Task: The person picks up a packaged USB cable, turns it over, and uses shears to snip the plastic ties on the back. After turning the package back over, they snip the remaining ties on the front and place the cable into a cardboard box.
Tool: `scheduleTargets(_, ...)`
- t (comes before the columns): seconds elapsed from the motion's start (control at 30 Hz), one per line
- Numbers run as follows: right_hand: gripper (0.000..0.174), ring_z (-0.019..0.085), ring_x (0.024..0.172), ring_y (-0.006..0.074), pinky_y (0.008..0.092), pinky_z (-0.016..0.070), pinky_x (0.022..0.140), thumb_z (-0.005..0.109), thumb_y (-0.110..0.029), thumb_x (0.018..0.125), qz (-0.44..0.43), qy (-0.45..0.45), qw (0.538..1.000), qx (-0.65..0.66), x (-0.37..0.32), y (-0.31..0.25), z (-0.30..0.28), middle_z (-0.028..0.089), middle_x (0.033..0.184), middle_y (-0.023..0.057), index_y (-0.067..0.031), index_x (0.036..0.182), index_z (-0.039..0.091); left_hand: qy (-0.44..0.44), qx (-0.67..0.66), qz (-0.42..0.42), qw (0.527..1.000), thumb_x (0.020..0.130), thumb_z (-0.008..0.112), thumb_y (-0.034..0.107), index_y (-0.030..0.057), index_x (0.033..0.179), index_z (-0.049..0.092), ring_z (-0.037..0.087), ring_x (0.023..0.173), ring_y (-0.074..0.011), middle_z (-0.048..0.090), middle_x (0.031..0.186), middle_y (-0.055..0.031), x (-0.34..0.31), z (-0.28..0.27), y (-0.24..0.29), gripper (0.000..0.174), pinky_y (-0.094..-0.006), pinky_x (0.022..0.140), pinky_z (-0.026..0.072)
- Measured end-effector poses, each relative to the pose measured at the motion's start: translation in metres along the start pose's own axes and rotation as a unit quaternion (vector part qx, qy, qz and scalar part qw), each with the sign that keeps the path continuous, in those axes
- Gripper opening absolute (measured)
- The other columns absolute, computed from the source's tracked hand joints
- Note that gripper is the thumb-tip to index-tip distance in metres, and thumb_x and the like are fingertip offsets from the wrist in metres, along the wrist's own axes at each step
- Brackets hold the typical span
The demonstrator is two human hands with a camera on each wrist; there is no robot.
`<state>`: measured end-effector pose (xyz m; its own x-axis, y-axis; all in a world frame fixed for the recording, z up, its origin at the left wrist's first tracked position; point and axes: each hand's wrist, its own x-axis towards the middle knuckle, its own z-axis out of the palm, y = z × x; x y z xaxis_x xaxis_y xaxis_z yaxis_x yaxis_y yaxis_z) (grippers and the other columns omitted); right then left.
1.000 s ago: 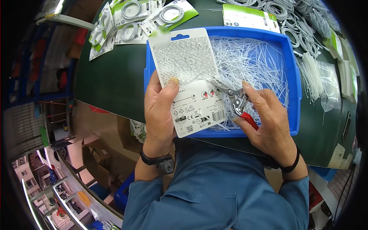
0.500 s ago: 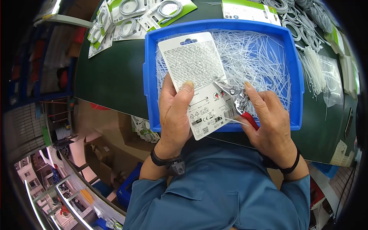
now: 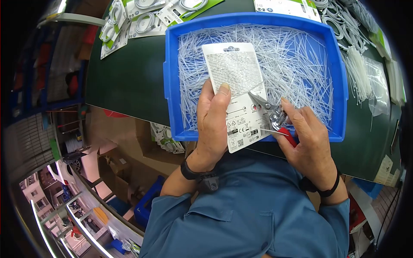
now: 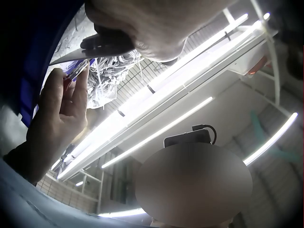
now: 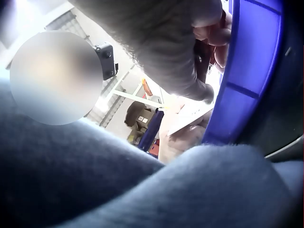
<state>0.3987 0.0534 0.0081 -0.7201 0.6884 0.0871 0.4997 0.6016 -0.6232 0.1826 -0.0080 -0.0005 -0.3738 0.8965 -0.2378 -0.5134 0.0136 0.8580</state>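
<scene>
My left hand (image 3: 213,120) grips a white retail card (image 3: 235,69), thumb on its printed back. The card stands tilted over the near side of a blue tray (image 3: 254,18) full of thin white plastic strips (image 3: 297,64). The side of the card facing away is hidden. My right hand (image 3: 307,131) holds pruning shears (image 3: 275,116) with a red handle and a coil spring. Their metal blades overlap the card's right edge in the head view. One thin white strip (image 3: 272,130) sticks out by the right thumb across the card's lower part.
Carded grey cables (image 3: 145,23) lie at the back left of the green table (image 3: 129,81). At the right are coiled cables (image 3: 340,21), a bundle of white cable ties (image 3: 358,71) and a clear plastic bag (image 3: 377,90). Cardboard boxes (image 3: 114,165) stand below, left.
The card and my left hand have moved right in the head view, uncovering the tray's left side. My right hand has shifted slightly right with the shears. The strip by the thumb has come into sight.
</scene>
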Motion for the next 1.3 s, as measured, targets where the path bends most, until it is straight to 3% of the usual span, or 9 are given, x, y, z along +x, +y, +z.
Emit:
scheduleTargets(0.07,0.083,0.063,0.082,0.0319,0.0426,0.0528,0.070,0.090,-0.009,0.076,-0.011,-0.006,1.000,0.023,0.003,-0.003,-0.002,0.061,0.096,0.0146,-0.0043,0.151,0.055,-0.003,0.030,0.005,1.000,0.113,0.045,0.034,-0.0024,0.144,0.049,0.075,0.109,-0.0258,0.068,0.128,-0.0198,0.002,0.000,-0.003,0.048,-0.0383,0.094,0.0620)
scheduleTargets(0.27,0.082,0.065,0.081,0.0319,0.0429,0.0532,0.068,0.090,-0.011,0.075,-0.043,-0.007,0.997,0.067,0.014,-0.010,-0.005,0.063,0.098,0.0145,-0.0071,0.150,0.056,0.010,0.016,0.012,1.000,0.114,0.042,0.035,-0.0011,0.143,0.050,0.074,0.109,-0.0267,0.068,0.128,-0.0192,0.001,0.003,-0.002,0.047,-0.0395,0.094,0.0613)
scheduleTargets(0.47,0.080,0.065,0.080,0.0303,0.0428,0.0534,0.067,0.089,-0.010,0.076,-0.050,0.002,0.997,0.052,0.019,-0.011,0.003,0.062,0.096,0.0131,-0.0081,0.149,0.058,0.017,0.038,0.014,0.999,0.114,0.041,0.035,-0.0002,0.144,0.048,0.074,0.110,-0.0255,0.068,0.129,-0.0184,0.000,0.004,-0.002,0.047,-0.0377,0.094,0.0606)
scheduleTargets(0.57,0.078,0.064,0.077,0.0293,0.0418,0.0532,0.066,0.088,-0.009,0.076,-0.059,0.007,0.997,0.046,0.021,-0.010,0.005,0.061,0.094,0.0123,-0.0083,0.148,0.059,-0.002,-0.006,0.017,1.000,0.115,0.047,0.034,-0.0025,0.145,0.045,0.067,0.111,-0.0159,0.065,0.129,-0.0148,0.002,0.001,-0.005,0.047,-0.0319,0.095,0.0567)
scheduleTargets(0.87,0.075,0.064,0.074,0.0294,0.0420,0.0534,0.065,0.089,-0.006,0.075,-0.050,0.008,0.996,0.075,0.020,-0.005,0.007,0.061,0.092,0.0121,-0.0086,0.145,0.061,-0.013,0.002,0.024,1.000,0.116,0.046,0.034,-0.0028,0.144,0.045,0.068,0.111,-0.0161,0.065,0.128,-0.0152,0.001,0.003,-0.001,0.047,-0.0314,0.095,0.0567)
scheduleTargets(0.97,0.076,0.065,0.074,0.0299,0.0422,0.0536,0.066,0.089,-0.006,0.075,-0.046,0.004,0.996,0.080,0.017,-0.004,0.006,0.061,0.092,0.0122,-0.0089,0.145,0.062,0.010,0.053,0.022,0.998,0.115,0.041,0.038,-0.0003,0.144,0.049,0.074,0.109,-0.0250,0.068,0.129,-0.0194,0.002,0.000,-0.002,0.049,-0.0368,0.093,0.0612)
scheduleTargets(1.2,0.079,0.066,0.079,0.0303,0.0419,0.0535,0.066,0.091,-0.009,0.072,-0.039,-0.008,0.998,0.050,0.013,-0.001,-0.005,0.064,0.096,0.0121,-0.0115,0.146,0.062,0.048,-0.019,0.066,0.996,0.113,0.044,0.037,-0.0024,0.145,0.052,0.073,0.115,-0.0290,0.068,0.132,-0.0201,0.007,-0.017,0.017,0.051,-0.0413,0.098,0.0602)
scheduleTargets(1.23,0.080,0.066,0.079,0.0302,0.0418,0.0534,0.066,0.092,-0.009,0.072,-0.039,-0.008,0.998,0.046,0.013,-0.002,-0.006,0.064,0.097,0.0121,-0.0119,0.146,0.062,0.067,-0.030,0.067,0.995,0.115,0.041,0.037,-0.0001,0.140,0.051,0.075,0.106,-0.0231,0.068,0.125,-0.0170,0.009,-0.016,0.020,0.046,-0.0358,0.089,0.0628)
scheduleTargets(1.3,0.080,0.066,0.080,0.0301,0.0416,0.0533,0.067,0.092,-0.009,0.072,-0.050,-0.013,0.997,0.049,0.013,-0.005,-0.007,0.064,0.098,0.0120,-0.0123,0.146,0.062,0.076,-0.046,0.072,0.993,0.115,0.042,0.037,0.0001,0.140,0.051,0.075,0.107,-0.0231,0.068,0.125,-0.0170,0.010,-0.018,0.022,0.046,-0.0361,0.090,0.0627)
